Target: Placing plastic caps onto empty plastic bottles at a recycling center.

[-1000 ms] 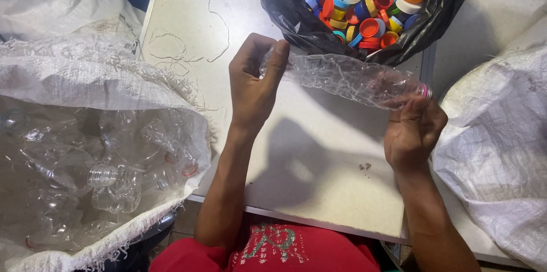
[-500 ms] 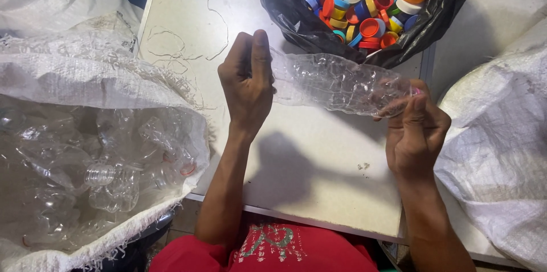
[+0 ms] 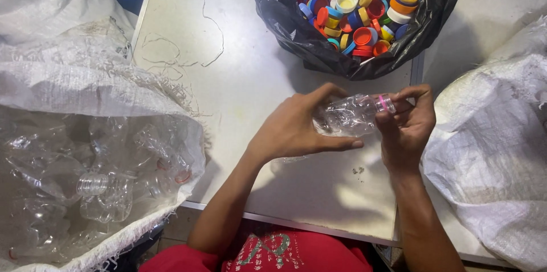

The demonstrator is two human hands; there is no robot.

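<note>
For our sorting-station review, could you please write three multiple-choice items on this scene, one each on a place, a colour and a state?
1. Where is the black plastic bag of mixed bottle caps?
A. At the far side of the white table
B. On the floor
C. In the person's lap

2. What colour is the ring on the neck of the crushed clear plastic bottle?
A. Green
B. Pink
C. Black

3. How is the bottle held?
A. Lying loose on the table
B. In the left hand alone
C. Between both hands, the right hand at its neck

Answers: 1 A, the bag sits at the table's far edge; 2 B, a pink band shows at the neck; 3 C, the left grip is on the body and the right fingers pinch the neck.
</note>
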